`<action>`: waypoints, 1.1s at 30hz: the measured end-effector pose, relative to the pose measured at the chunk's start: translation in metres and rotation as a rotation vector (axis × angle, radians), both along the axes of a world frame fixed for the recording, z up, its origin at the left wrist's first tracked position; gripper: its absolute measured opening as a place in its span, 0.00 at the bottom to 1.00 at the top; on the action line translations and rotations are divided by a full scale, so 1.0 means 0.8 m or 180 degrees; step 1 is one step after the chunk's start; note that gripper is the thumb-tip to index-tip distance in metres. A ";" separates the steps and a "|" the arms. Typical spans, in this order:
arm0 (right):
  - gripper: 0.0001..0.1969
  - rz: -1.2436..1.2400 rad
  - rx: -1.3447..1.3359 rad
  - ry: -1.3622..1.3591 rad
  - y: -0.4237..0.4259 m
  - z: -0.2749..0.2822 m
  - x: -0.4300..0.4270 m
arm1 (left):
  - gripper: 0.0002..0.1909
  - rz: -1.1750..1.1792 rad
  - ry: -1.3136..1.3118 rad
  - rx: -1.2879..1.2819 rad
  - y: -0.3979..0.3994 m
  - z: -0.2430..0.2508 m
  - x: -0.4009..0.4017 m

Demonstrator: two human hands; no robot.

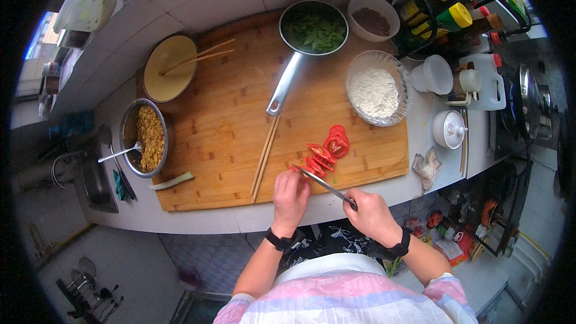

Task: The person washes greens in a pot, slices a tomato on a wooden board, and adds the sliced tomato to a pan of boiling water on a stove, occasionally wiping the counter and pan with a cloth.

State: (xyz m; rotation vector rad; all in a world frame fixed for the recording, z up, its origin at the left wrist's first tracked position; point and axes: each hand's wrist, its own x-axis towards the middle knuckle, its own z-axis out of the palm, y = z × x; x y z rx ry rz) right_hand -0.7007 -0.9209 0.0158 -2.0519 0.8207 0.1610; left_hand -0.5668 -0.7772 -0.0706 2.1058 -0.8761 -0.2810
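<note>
My right hand [372, 217] grips a kitchen knife [327, 186] by its handle. The blade reaches left over the cutting board, its tip close to the fingers of my left hand [289, 197]. Those fingers are bunched on a piece of tomato [307, 177], mostly hidden under them and the blade. Just beyond the knife, several tomato slices [336, 145] lie overlapping in a loose row running up and to the right. Everything rests on a large wooden cutting board [216, 139]. A pair of wooden chopsticks [264, 162] lies left of my left hand.
Behind stand a saucepan [288, 78] with leafy greens, a glass bowl [407, 94] of white powder and a plastic bowl [393, 9]. At left are a metal bowl [167, 137] of yellow crumbly food, a batter bowl [153, 76] and a green stalk [173, 181]. A lidded pot [445, 130] stands right.
</note>
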 end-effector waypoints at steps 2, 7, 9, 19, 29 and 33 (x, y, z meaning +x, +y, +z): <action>0.06 0.0021 0.0038 0.0121 -0.001 0.002 -0.001 | 0.17 0.0000 0.0018 -0.0005 -0.001 0.001 -0.001; 0.06 0.0129 0.0009 0.0246 0.001 -0.002 0.003 | 0.17 0.0004 0.0008 -0.0048 -0.002 -0.003 -0.004; 0.06 0.0258 -0.0114 0.0288 0.001 -0.008 0.006 | 0.17 0.0028 -0.0037 -0.0108 -0.002 -0.003 -0.004; 0.06 0.0651 -0.0383 0.0275 0.001 -0.020 0.023 | 0.15 0.0122 0.0117 -0.0021 0.003 -0.008 -0.004; 0.08 0.0511 -0.0319 0.0287 0.004 -0.059 0.033 | 0.12 0.0231 0.0035 -0.0243 0.025 -0.020 -0.005; 0.06 0.0390 -0.0420 0.0123 0.006 -0.059 0.022 | 0.11 0.0128 0.0047 -0.0307 0.036 -0.035 -0.011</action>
